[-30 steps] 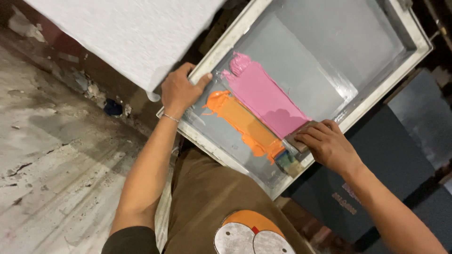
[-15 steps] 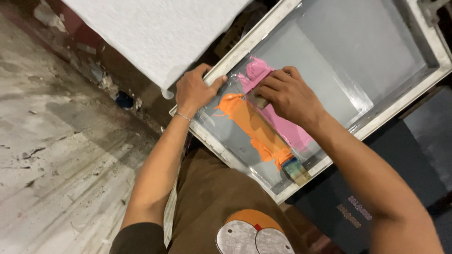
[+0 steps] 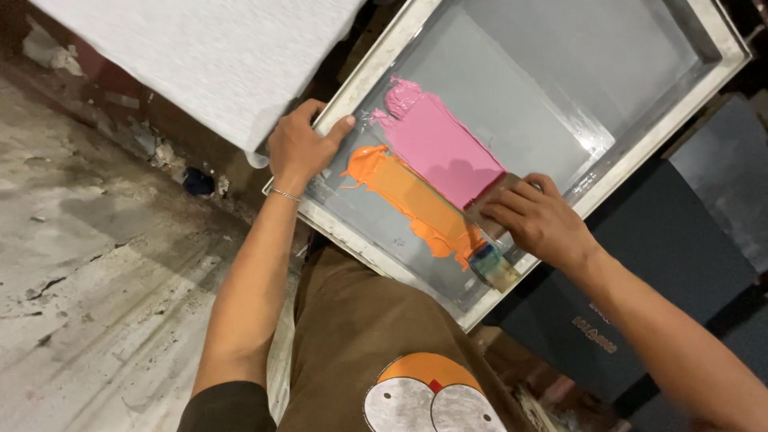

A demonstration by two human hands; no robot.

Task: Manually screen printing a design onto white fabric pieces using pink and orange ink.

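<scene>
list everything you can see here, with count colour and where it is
screen frame: one, pale frame with grey mesh, centre to upper right
pink ink: one band, on the mesh
orange ink: one band, on the mesh beside the pink
squeegee: one, wooden with a stained end, at the near ends of the ink bands
white fabric: one sheet, upper left
dark machine body: dark blue-grey, right, under the frame
concrete floor: grey, stained, left
bracelet: one, thin, on the left wrist
brown garment: one, bottom centre
left hand: on the frame's edge
right hand: on the squeegee

Bare forearms, thin wrist bracelet (image 3: 285, 194) — black sleeve (image 3: 228, 406), brown trousers (image 3: 360, 320).
</scene>
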